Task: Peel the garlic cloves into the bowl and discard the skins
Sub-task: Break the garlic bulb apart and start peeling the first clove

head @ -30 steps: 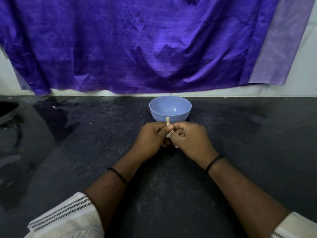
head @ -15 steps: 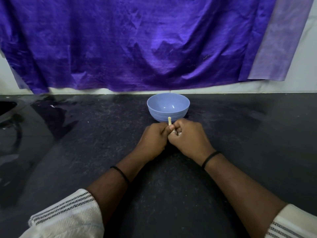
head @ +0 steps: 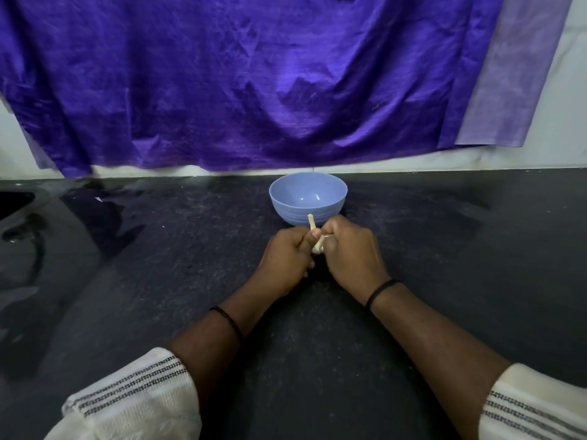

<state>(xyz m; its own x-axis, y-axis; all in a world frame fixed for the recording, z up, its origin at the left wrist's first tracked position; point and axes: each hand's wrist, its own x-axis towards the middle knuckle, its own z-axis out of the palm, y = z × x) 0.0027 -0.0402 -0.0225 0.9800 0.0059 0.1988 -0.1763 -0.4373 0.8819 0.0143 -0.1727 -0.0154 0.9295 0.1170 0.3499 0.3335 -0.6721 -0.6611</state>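
The garlic [head: 317, 246] is held between the two hands, just in front of the bowl [head: 307, 198] and low over the worktop [head: 444, 249]. Only a pale patch of it and its dry stalk [head: 311, 222] are seen; the stalk sticks up past the knuckles, in front of the bowl's near wall. The left hand [head: 286, 258] is curled round the garlic with the thumb laid against the stalk, and the right hand [head: 352, 252] is closed on it from the other side, so that the hands are pressed together on it. Whether a clove is being pulled off cannot be told, since the fingers hide the work.

Compared with a second ago, the hands are drawn a little nearer to the bowl and closed more tightly on each other, and less of the garlic is shown. The bowl is seen empty, and no skins are seen on the worktop. From this it is judged that the task is at its start: the first clove is probably being loosened, and nothing is yet peeled.

A purple cloth [head: 254, 84] is hung behind the worktop.
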